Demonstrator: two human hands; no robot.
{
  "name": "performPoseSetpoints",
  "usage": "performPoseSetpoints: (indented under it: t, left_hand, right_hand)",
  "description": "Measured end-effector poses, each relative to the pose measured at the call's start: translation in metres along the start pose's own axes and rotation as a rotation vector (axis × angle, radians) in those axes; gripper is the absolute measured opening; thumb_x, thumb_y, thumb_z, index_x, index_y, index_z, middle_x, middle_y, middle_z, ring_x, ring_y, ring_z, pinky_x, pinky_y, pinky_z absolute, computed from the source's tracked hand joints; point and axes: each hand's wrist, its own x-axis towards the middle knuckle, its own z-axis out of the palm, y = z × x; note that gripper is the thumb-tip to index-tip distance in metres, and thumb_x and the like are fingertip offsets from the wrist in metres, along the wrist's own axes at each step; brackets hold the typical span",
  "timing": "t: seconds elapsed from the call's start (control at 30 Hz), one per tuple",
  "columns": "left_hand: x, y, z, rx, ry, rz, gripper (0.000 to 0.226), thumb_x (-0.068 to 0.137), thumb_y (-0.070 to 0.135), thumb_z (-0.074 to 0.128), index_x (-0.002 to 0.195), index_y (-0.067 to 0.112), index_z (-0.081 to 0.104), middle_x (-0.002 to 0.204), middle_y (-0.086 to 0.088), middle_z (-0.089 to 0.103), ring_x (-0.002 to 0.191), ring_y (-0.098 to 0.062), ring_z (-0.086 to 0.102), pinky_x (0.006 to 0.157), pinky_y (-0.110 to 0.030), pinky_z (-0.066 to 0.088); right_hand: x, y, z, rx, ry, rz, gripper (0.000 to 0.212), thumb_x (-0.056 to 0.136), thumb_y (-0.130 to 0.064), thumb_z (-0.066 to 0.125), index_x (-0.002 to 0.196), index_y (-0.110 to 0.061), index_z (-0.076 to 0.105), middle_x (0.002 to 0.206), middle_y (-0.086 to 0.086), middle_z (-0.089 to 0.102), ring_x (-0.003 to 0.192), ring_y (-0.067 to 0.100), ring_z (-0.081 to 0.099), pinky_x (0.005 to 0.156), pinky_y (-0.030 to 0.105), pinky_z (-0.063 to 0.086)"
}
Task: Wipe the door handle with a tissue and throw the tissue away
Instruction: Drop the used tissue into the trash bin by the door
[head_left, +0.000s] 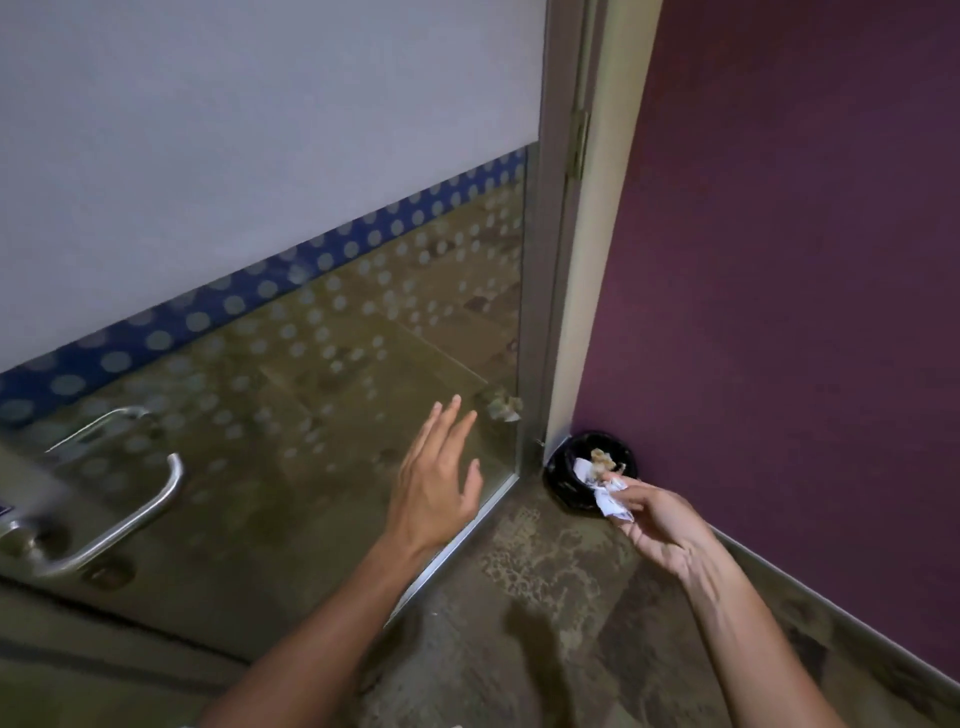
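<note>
Crumpled white tissue (612, 500) above bin (566, 486)

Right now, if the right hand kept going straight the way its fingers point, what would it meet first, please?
Most likely the black bin in the corner. The right hand holds the tissue and its fingers point toward the bin's open top, with nothing visible between. Depth is unclear, so it may sit above the bin rather than level with it.

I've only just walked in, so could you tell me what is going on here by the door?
A person is about to throw away a crumpled tissue. The right hand pinches it in front of a small black bin in the corner beside the glass door. The left hand is open and empty. The metal door handle is untouched at the left.
</note>
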Motion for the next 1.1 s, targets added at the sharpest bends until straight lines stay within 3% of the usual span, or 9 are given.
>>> performPoseSetpoints:
  t: [0.17,0.27,0.43,0.53,0.6,0.77,0.87,1.0,1.1]
  left_hand:
    - [0.015,0.022,0.046,-0.035,-0.084,-0.038,0.058,0.091,0.02,0.06,0.148,0.011,0.049,0.162,-0.004,0.036,0.152,-0.021,0.028,0.121,-0.031,0.025]
    - [0.024,0.03,0.075,-0.075,-0.138,-0.068,0.062,0.092,0.016,0.062,0.151,0.01,0.044,0.162,-0.005,0.036,0.153,-0.021,0.026,0.123,-0.032,0.026]
    - [0.039,0.03,0.121,-0.08,-0.255,-0.099,0.066,0.093,0.016,0.061,0.155,0.01,0.037,0.163,-0.005,0.033,0.154,-0.021,0.022,0.126,-0.032,0.021]
    - [0.053,0.026,0.15,-0.084,-0.312,-0.107,0.066,0.095,0.019,0.059,0.156,0.012,0.034,0.165,-0.003,0.03,0.155,-0.019,0.019,0.126,-0.03,0.017]
    - [0.067,0.024,0.168,-0.105,-0.35,-0.12,0.066,0.095,0.018,0.059,0.156,0.011,0.035,0.165,-0.004,0.029,0.155,-0.02,0.019,0.125,-0.029,0.016]
    - [0.117,0.013,0.217,-0.187,-0.461,-0.184,0.069,0.096,0.016,0.058,0.158,0.012,0.03,0.167,-0.007,0.023,0.155,-0.024,0.017,0.124,-0.029,0.011]
    - [0.146,0.005,0.242,-0.222,-0.523,-0.237,0.069,0.096,0.017,0.058,0.158,0.012,0.028,0.167,-0.008,0.022,0.155,-0.025,0.019,0.123,-0.031,0.012]
    - [0.179,-0.008,0.271,-0.262,-0.539,-0.247,0.062,0.087,0.003,0.064,0.147,-0.002,0.045,0.155,-0.022,0.042,0.146,-0.034,0.038,0.118,-0.029,0.022]
    - [0.205,-0.018,0.29,-0.281,-0.598,-0.277,0.057,0.087,0.004,0.057,0.143,0.003,0.048,0.152,-0.017,0.046,0.141,-0.025,0.042,0.11,-0.021,0.023]
  right_hand:
    - [0.012,-0.017,-0.036,-0.072,0.059,0.017,0.049,0.082,0.029,0.04,0.122,0.008,0.059,0.094,0.022,0.065,0.078,0.024,0.061,0.057,0.02,0.055]
    - [0.026,-0.025,-0.053,-0.072,0.11,-0.005,0.041,0.087,0.025,0.046,0.12,0.006,0.062,0.099,0.022,0.067,0.082,0.024,0.064,0.061,0.021,0.058]
    - [0.059,-0.036,-0.065,-0.345,0.325,-0.054,0.025,0.095,0.005,0.056,0.118,0.0,0.067,0.092,0.017,0.068,0.063,0.015,0.054,0.048,0.026,0.05]
    - [0.081,-0.048,-0.063,-0.49,0.377,-0.102,0.023,0.091,0.001,0.064,0.114,0.002,0.065,0.101,0.023,0.074,0.061,0.016,0.056,0.05,0.022,0.047]
    - [0.097,-0.058,-0.058,-0.543,0.381,-0.117,0.025,0.087,0.0,0.069,0.111,0.003,0.067,0.093,0.019,0.072,0.063,0.016,0.057,0.053,0.023,0.048]
    - [0.142,-0.08,-0.048,-0.594,0.424,-0.087,0.027,0.084,0.006,0.067,0.11,0.003,0.069,0.102,0.025,0.073,0.068,0.02,0.061,0.053,0.023,0.052]
    - [0.17,-0.09,-0.041,-0.589,0.474,-0.036,0.025,0.086,0.007,0.065,0.109,0.001,0.069,0.088,0.02,0.07,0.054,0.016,0.056,0.046,0.021,0.051]
    - [0.206,-0.1,-0.034,-0.542,0.503,0.007,0.021,0.087,0.01,0.061,0.103,-0.003,0.068,0.083,0.022,0.069,0.051,0.018,0.054,0.05,0.028,0.052]
    - [0.234,-0.104,-0.033,-0.505,0.559,0.027,0.019,0.083,0.011,0.062,0.09,-0.004,0.071,0.082,0.025,0.07,0.049,0.02,0.054,0.05,0.028,0.051]
